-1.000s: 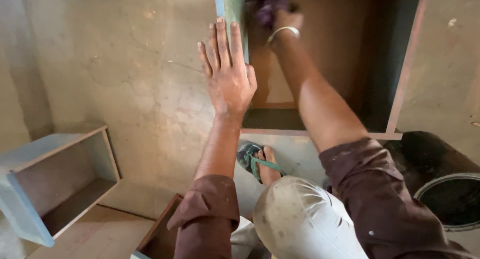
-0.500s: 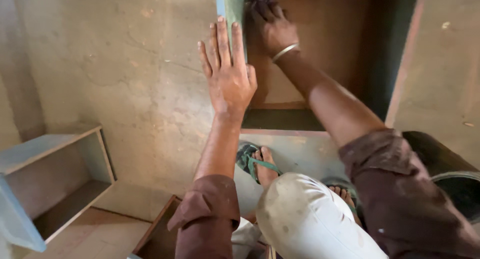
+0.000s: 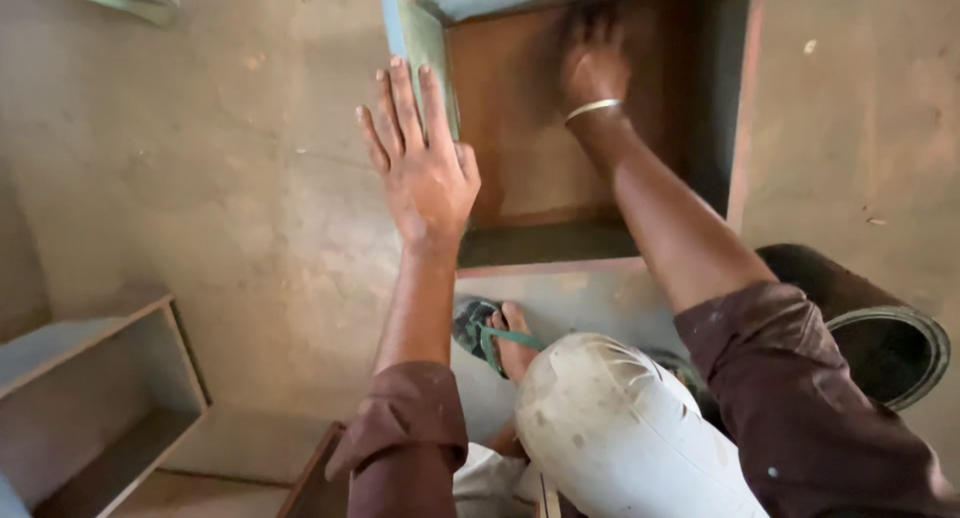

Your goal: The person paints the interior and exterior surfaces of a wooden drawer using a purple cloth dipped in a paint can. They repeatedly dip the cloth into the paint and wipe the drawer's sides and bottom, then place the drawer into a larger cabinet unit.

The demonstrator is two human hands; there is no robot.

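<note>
Head view shows the open wooden box [image 3: 560, 128] on the floor by the person's knee [image 3: 620, 428], right hand [image 3: 595, 58] flat inside on its brown bottom, left hand [image 3: 420, 163] open against its side wall; I'd press there so it won't slide.

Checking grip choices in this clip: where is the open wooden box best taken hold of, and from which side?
Probably by the left wall of the open wooden box, from the left side. Its top edge stands bare and narrow enough to clasp, and the left hand already lies flat against it. The right hand fills the inside, and the box floor is too broad to grip.
</note>
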